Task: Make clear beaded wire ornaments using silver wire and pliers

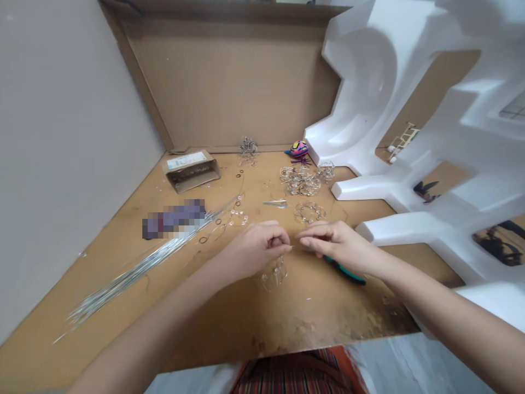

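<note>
My left hand (pixel 262 246) is closed in a pinch, and a thin wire end pokes out past its fingertips. Just below it is a bent-wire piece with clear beads (pixel 274 275), apparently joined to that wire. My right hand (pixel 334 243) reaches in from the right, its thumb and fingers brought close together a short gap from the left fingertips. Whatever they pinch, if anything, is too small to make out. Pliers with teal handles (pixel 346 272) show beneath the right hand, partly hidden by it. A beaded wire ring (pixel 310 213) lies just beyond the hands.
A bundle of straight wires (pixel 143 268) lies on the left. Near it are loose clear beads (pixel 238 218) and a small cardboard box (pixel 192 171). More beaded wire rings (pixel 301 180) are piled at the back, beside a colourful ball-like object (pixel 299 149). White moulded foam (pixel 394 227) borders the right.
</note>
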The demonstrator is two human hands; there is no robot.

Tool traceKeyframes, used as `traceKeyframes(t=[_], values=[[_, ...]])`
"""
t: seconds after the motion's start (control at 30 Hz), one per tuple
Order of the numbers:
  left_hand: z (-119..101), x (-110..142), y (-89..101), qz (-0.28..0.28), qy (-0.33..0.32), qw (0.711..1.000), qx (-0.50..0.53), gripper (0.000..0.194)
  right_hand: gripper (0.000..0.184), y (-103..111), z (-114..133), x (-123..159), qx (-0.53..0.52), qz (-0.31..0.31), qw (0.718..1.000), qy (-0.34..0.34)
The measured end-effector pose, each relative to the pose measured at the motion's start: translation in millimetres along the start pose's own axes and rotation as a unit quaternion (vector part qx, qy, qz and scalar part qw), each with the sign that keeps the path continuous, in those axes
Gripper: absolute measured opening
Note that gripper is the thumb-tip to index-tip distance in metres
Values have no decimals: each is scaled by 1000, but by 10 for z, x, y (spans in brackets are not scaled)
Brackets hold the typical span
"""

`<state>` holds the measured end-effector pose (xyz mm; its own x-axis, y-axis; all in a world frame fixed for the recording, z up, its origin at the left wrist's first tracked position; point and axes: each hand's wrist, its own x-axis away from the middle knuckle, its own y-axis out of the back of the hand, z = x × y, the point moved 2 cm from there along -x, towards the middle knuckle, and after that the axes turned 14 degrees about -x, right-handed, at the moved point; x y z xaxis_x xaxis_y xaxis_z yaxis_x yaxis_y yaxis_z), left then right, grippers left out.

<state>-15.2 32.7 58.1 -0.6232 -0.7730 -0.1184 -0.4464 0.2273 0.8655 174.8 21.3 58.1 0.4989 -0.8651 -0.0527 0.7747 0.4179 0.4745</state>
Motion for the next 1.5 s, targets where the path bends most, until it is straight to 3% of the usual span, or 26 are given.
traceKeyframes(t=[0.2, 0.4, 0.53, 0.7, 0.87, 1.07, 1.2, 1.5], values=[[34, 25, -94, -48, -16, 996, -67, 19, 31, -192, -96, -154, -113, 37, 990, -72], [110, 0, -194, -48, -24, 994, -98, 15, 30, -220, -245, -236, -161, 38, 981, -97], [205, -27, -214, -53, 29, 997, -43, 12, 28, -254, -327, -281, -216, 29, 969, -113], [495, 46, -326, -104, 128, 986, 18, 16, 23, -263, -451, -354, -223, -37, 967, -119], [684, 131, -569, -59, 123, 991, -4, 24, 25, -342, -583, -391, -270, -37, 954, -128], [676, 88, -677, -59, 71, 996, 1, 12, 26, -393, -694, -315, -216, -27, 968, -126], [675, 72, -730, -68, 66, 995, -12, 9, 21, -416, -674, -299, -145, -25, 986, -72], [645, 100, -781, -52, 38, 996, -56, 18, 17, -475, -601, -278, -42, -17, 999, -1]])
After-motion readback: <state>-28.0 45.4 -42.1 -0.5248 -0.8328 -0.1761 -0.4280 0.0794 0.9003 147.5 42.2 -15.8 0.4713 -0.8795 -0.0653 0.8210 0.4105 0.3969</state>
